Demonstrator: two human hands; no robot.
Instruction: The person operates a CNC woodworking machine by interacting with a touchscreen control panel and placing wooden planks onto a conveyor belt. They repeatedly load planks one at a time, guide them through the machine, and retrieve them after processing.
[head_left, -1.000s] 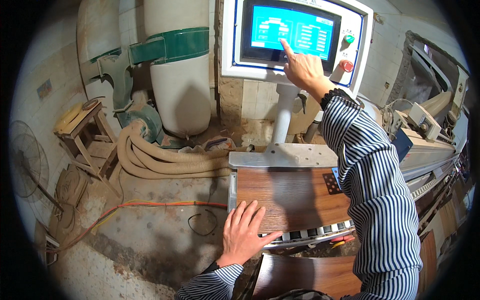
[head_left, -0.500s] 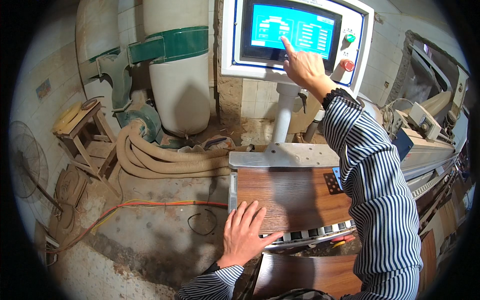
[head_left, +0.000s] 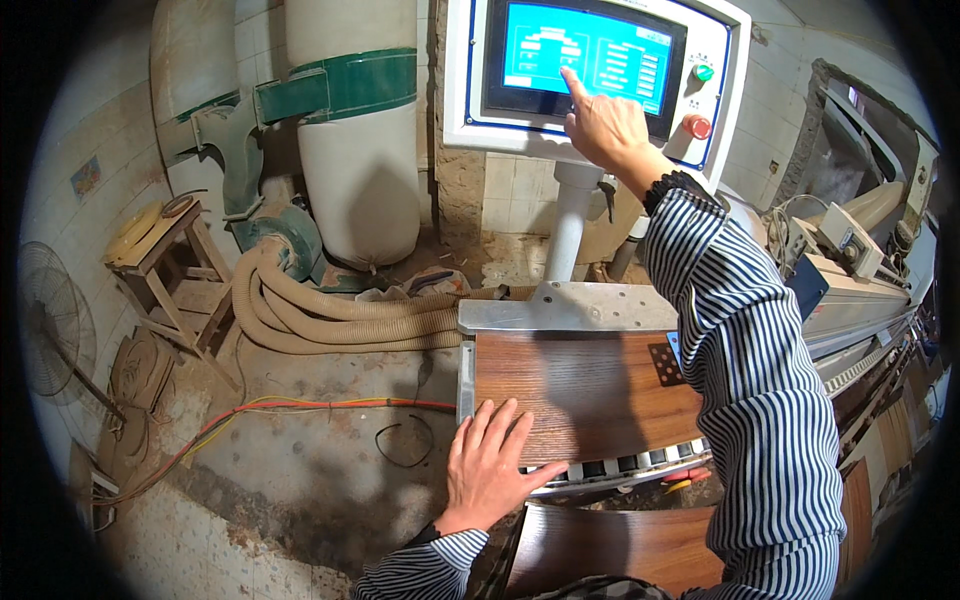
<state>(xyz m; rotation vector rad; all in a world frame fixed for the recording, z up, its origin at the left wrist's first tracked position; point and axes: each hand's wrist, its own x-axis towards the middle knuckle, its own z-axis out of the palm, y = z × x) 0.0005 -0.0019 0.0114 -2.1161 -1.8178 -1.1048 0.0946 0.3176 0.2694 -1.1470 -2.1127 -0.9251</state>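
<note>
My right hand (head_left: 610,128) reaches up to a control panel (head_left: 467,100) on a grey post. Its index finger is stretched out with the tip at the lit blue touchscreen (head_left: 535,45), while the other fingers are bent; nothing is held. Below, my left hand (head_left: 487,470) is spread, palm down, over the left end of a dark brown wood-grain board (head_left: 560,390). That board lies on the rollers (head_left: 625,464) of a machine bed. My striped right sleeve hides the board's right end.
A red knob (head_left: 697,126) and a green switch (head_left: 703,73) sit beside the screen. Another brown board (head_left: 610,545) is nearest me. Ribbed hoses (head_left: 350,325) run from a dust collector (head_left: 355,170) at left; a cable (head_left: 300,406) crosses the floor. A wooden stool (head_left: 180,285) and fan (head_left: 50,320) stand farther left.
</note>
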